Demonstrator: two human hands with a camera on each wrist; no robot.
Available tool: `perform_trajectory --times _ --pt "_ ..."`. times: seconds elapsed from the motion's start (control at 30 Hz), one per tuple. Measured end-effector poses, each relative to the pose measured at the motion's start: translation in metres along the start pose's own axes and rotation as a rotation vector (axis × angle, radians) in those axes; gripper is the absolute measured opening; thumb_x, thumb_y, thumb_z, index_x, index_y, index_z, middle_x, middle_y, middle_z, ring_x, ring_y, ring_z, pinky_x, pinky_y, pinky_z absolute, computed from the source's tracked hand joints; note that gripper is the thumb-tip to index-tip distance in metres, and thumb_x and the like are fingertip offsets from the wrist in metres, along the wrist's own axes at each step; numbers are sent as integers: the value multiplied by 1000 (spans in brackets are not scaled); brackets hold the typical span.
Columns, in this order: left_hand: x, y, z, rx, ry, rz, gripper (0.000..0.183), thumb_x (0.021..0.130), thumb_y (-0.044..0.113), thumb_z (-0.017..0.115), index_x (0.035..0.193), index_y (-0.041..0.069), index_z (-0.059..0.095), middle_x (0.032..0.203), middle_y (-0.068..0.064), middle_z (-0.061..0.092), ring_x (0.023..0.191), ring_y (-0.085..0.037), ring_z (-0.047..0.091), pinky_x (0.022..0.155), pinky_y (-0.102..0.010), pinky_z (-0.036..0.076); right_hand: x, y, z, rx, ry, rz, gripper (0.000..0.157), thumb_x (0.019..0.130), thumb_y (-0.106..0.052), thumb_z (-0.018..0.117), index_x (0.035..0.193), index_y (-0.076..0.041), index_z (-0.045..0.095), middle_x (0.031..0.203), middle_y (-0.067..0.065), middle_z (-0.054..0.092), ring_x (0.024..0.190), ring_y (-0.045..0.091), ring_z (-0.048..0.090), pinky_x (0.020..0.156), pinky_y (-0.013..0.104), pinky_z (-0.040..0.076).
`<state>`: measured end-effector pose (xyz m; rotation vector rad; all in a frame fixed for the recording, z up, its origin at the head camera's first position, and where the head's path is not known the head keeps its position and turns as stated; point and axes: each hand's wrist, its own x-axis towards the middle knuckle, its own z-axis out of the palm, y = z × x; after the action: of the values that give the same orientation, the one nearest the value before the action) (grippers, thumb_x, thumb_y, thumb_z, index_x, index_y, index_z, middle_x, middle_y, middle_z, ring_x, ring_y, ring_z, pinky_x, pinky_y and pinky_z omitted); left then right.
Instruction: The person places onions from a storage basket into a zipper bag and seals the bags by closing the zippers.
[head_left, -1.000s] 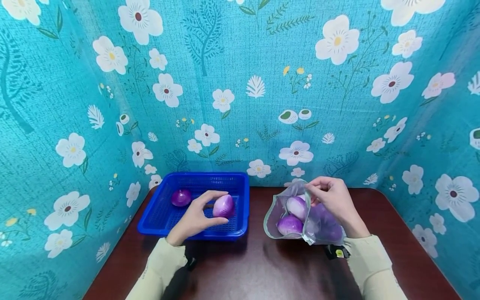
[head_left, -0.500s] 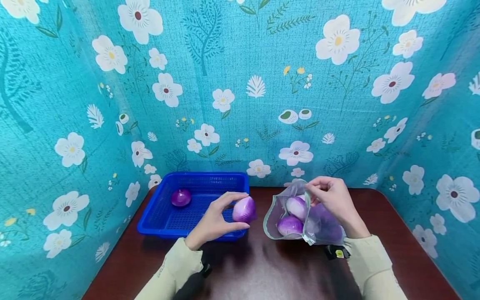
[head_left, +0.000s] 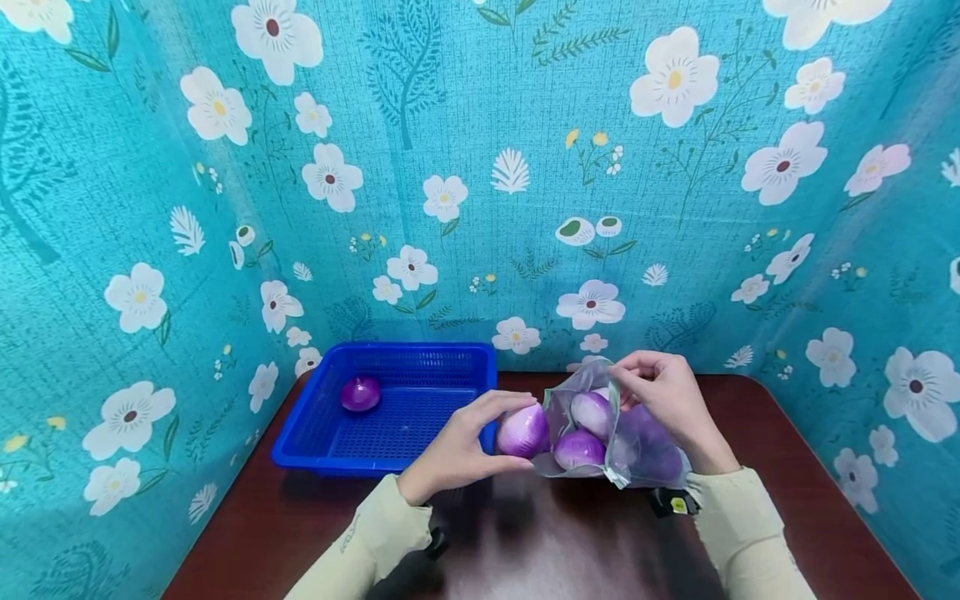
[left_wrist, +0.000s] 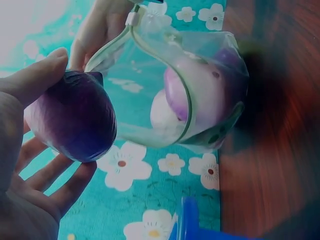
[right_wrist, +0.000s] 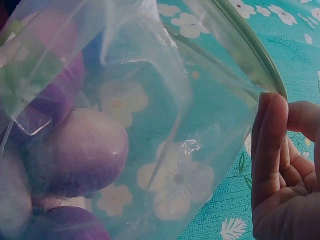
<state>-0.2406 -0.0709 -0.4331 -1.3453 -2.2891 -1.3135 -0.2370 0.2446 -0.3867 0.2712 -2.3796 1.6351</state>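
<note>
My left hand [head_left: 459, 443] grips a purple onion [head_left: 522, 432] between thumb and fingers, right at the mouth of a clear zip bag [head_left: 628, 462]. In the left wrist view that onion [left_wrist: 75, 117] is dark against the light, with the bag's green-edged opening [left_wrist: 187, 100] facing it. My right hand [head_left: 663, 400] pinches the bag's rim, holding the mouth apart; the right wrist view shows its fingertips [right_wrist: 272, 107] on the green edge. Several onions [head_left: 579, 450] lie inside the bag, partly blurred by the plastic.
A blue plastic basket [head_left: 300, 446] stands on the left of the dark brown table [head_left: 517, 542], with one purple onion [head_left: 361, 394] at its back left. Teal flowered cloth [head_left: 480, 275] rises behind the table and along both sides.
My left hand has carried its onion rightward, from over the basket to the bag's mouth. The right hand and the bag have stayed in place.
</note>
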Motion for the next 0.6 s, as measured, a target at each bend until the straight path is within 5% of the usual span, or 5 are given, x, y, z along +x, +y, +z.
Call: perform_trajectory --times 0.6 --pt "30 4 39 92 -22 49 76 82 33 90 149 20 55 151 -4 57 139 -14 52 109 -32 51 0 -3 2 -16 1 13 26 98 -15 72 97 11 71 64 8 68 55 20 68 57 32 61"
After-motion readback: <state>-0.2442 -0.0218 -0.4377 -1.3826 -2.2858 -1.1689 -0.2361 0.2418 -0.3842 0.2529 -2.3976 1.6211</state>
